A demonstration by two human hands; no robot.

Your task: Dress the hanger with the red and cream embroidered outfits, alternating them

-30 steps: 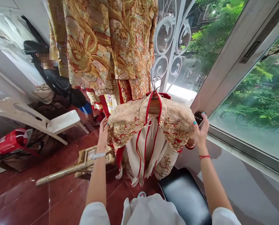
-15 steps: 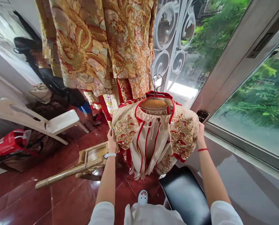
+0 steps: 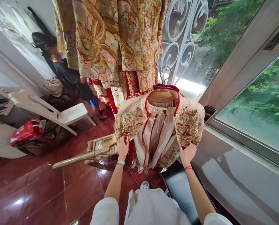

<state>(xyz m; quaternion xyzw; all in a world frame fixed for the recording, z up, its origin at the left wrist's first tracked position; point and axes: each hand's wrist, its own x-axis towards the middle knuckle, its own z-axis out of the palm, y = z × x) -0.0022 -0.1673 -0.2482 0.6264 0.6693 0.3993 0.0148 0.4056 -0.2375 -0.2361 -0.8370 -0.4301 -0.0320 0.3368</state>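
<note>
A beige jacket (image 3: 188,125) with gold sequin embroidery and red trim hangs on a hanger (image 3: 163,90) in front of me. Its front falls apart, and between the two sides shows a cream skirt (image 3: 151,140) with red stripes and a tied drawstring waist. My left hand (image 3: 122,147) is closed on the bottom edge of the jacket's left-hand side, fingertips partly out of sight. Over on the other side, my right hand (image 3: 188,153) pinches the lower red-trimmed edge of the jacket.
Gold embroidered garments (image 3: 97,40) hang behind the jacket. A bamboo chair (image 3: 103,145) stands to the left, a black seat (image 3: 180,190) lies below my right arm. Farther left are a white chair (image 3: 73,113), a red bag (image 3: 28,131) and a person in black (image 3: 66,75). A phone (image 3: 209,113) leans by the window.
Both hands have moved from the jacket's outer sides down and inward to its lower front edges. My view has shifted, so everything sits somewhat farther right.
</note>
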